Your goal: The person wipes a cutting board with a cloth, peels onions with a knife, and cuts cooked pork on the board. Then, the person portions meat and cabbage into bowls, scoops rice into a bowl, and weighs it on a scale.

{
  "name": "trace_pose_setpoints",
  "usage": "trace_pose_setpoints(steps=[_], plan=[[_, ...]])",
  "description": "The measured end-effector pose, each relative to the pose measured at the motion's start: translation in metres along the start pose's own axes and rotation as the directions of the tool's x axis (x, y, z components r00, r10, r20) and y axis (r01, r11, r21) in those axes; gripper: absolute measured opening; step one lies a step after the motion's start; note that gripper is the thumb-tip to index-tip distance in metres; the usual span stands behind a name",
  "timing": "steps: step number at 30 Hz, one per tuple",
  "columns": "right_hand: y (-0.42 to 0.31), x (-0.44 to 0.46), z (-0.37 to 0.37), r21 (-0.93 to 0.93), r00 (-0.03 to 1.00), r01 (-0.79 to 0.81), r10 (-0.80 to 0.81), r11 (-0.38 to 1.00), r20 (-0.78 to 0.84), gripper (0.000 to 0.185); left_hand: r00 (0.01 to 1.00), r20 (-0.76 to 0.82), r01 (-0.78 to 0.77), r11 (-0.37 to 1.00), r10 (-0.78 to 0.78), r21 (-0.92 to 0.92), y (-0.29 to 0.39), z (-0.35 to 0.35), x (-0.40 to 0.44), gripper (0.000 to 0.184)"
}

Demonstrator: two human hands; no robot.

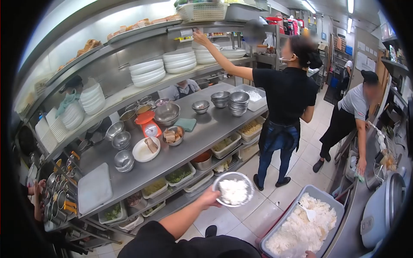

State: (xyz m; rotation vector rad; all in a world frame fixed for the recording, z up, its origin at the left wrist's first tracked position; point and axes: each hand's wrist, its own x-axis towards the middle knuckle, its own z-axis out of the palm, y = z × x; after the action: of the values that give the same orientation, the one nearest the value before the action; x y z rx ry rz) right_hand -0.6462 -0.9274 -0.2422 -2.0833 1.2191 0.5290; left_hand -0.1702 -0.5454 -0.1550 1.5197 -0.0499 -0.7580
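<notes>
My left hand (210,198) is closed on the rim of a metal bowl (218,200) with a mound of white rice (233,191) in it. The bowl is held over the floor, left of a large grey tub (340,206) of cooked rice (301,228). A white rice paddle (307,210) lies on the rice in the tub. At the bottom edge of the view, only a bit of my right hand (310,254) shows, by the tub's near end. Its fingers are mostly cut off, and whatever it may hold is hidden.
A steel counter (198,142) on the left carries stacked bowls (238,103), an orange scale (149,124) and a cutting board (95,188). Food tubs (180,174) fill the shelf below. One person (284,94) reaches to the upper shelf; another (355,107) wipes the right counter near a rice cooker (383,210).
</notes>
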Motion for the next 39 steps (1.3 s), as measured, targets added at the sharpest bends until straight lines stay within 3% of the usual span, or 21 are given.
trace_pose_setpoints(steps=[2,5,8,9,14,15,26,29,31,33,35,39], plan=[[-0.012,0.002,-0.025,-0.052,0.997,-0.076,0.076,0.996,0.008,0.072,0.992,-0.116,-0.039,0.999,0.04,0.012,0.019,-0.035,-0.016,0.053],[-0.037,0.002,-0.035,0.03,0.98,-0.057,0.062,0.998,-0.188,0.052,0.958,-0.269,-0.108,0.994,0.103,-0.001,0.025,-0.091,-0.028,0.052],[-0.032,0.043,-0.007,-0.08,0.891,0.228,-0.241,0.97,-0.385,0.048,0.878,-0.468,-0.131,0.991,0.099,-0.036,0.041,-0.121,-0.047,0.049],[-0.043,0.053,0.002,-0.12,0.874,0.245,-0.272,0.962,-0.403,0.047,0.869,-0.488,-0.133,0.989,0.086,-0.062,0.042,-0.134,-0.045,0.049],[-0.107,0.085,0.028,-0.085,0.933,0.235,-0.249,0.968,-0.259,0.055,0.794,-0.608,-0.108,0.984,-0.002,-0.144,0.062,-0.169,-0.036,0.046],[-0.119,0.086,0.03,-0.086,0.935,0.248,-0.261,0.965,-0.24,0.055,0.831,-0.556,-0.113,0.985,0.022,-0.129,0.066,-0.177,-0.035,0.046],[-0.203,0.081,0.027,-0.103,0.97,0.232,-0.238,0.967,-0.045,0.057,0.812,-0.581,-0.132,0.988,0.064,-0.076,0.074,-0.2,-0.003,0.044],[-0.213,0.09,0.033,-0.004,0.942,0.321,-0.319,0.947,-0.106,0.055,0.809,-0.576,-0.193,0.978,0.115,-0.076,0.078,-0.193,-0.006,0.046],[-0.231,0.103,0.04,-0.045,0.88,0.453,-0.455,0.89,-0.138,0.053,0.786,-0.6,-0.244,0.967,0.151,-0.076,0.083,-0.19,-0.003,0.047],[-0.267,0.112,0.043,-0.117,0.838,0.531,-0.54,0.839,-0.075,0.054,0.8,-0.579,-0.243,0.967,0.153,-0.08,0.095,-0.191,0.001,0.049],[-0.309,0.116,0.048,-0.039,0.806,0.591,-0.592,0.806,-0.016,0.055,0.783,-0.602,-0.28,0.952,0.153,-0.123,0.109,-0.193,0.015,0.049],[-0.406,0.12,0.053,-0.056,0.809,0.585,-0.577,0.809,0.108,0.057,0.792,-0.587,-0.314,0.935,0.164,-0.163,0.136,-0.216,0.062,0.05]])
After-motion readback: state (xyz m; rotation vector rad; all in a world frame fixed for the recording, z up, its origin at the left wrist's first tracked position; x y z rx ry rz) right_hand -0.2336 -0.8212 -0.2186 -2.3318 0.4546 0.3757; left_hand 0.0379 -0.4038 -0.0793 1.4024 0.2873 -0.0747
